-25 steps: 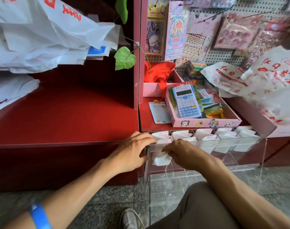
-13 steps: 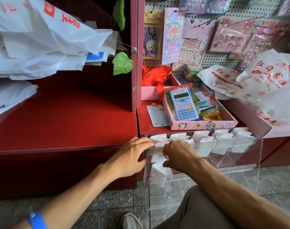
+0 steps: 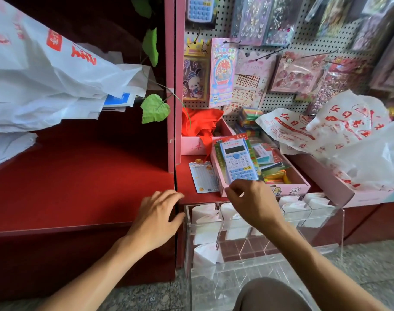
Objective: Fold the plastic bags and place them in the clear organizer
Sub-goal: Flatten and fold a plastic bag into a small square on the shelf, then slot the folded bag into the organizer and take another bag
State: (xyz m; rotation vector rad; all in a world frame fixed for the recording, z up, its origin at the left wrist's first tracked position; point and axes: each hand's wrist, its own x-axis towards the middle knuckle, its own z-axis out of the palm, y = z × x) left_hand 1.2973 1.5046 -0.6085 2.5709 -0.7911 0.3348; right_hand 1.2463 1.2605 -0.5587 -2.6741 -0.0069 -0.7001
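A clear organizer (image 3: 326,223) stands on the floor against the red shelf, its upper compartments filled with several folded white plastic bags. One folded bag (image 3: 206,254) lies alone in a lower left compartment. My left hand (image 3: 156,217) hovers open at the shelf's front edge, just left of the organizer, holding nothing. My right hand (image 3: 252,202) is raised above the organizer's top row with fingers loosely curled and nothing in them. A pile of unfolded white bags (image 3: 45,86) with red print lies on the upper left shelf. More printed bags (image 3: 340,135) lie at the right.
A pink box (image 3: 288,191) holding a blue calculator (image 3: 238,162) sits on the red shelf (image 3: 79,180) right behind the organizer. A card (image 3: 202,176) lies beside it. Sticker packs hang on the pegboard (image 3: 281,41). My knee (image 3: 270,295) is below, over the granite floor.
Both hands have let go of the folded bag, which now rests in the lower left compartment. My right hand has risen above the organizer, and my left has drawn back to the left.
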